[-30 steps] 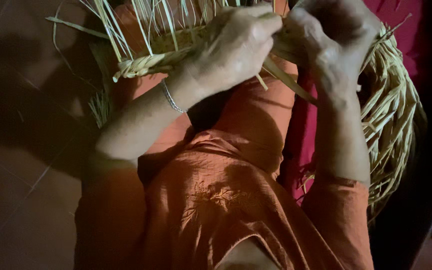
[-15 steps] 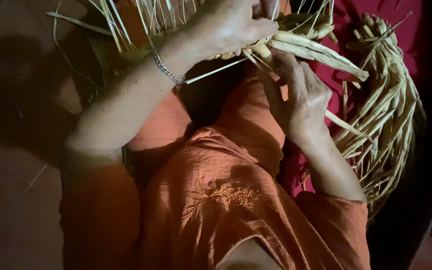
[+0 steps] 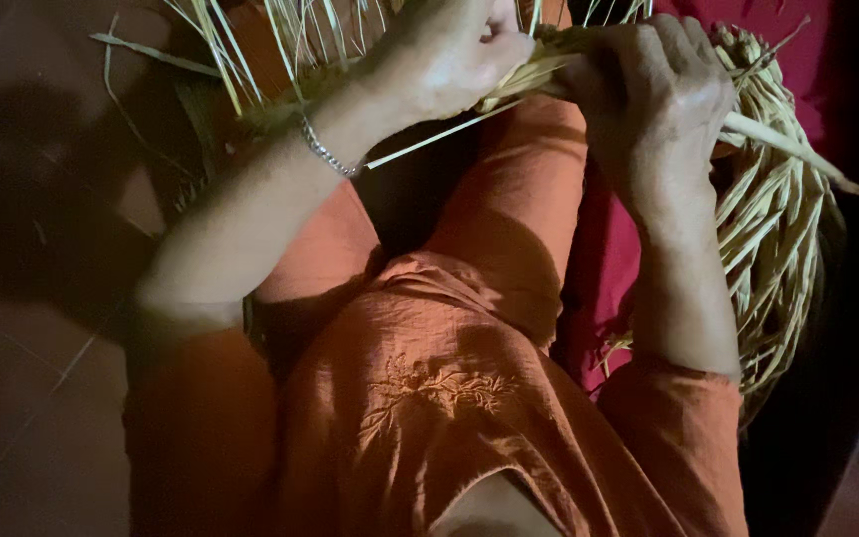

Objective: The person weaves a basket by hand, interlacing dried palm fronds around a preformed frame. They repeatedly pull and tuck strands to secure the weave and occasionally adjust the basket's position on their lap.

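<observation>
Dim tiled floor (image 3: 22, 398) below, and over the orange-clad lap both hands grip tight: left hand (image 3: 449, 60) closed on the plaited straw band (image 3: 539, 55), right hand (image 3: 653, 94) clenched around its loose strands (image 3: 797, 149), finished braid coil (image 3: 777, 249) alongside, many strands (image 3: 280, 30) unwoven.

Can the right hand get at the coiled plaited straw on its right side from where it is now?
Probably yes. The right hand is closed on the straw strands, and the coiled plait lies just beyond its wrist with nothing between them, though it would have to let go first.
</observation>
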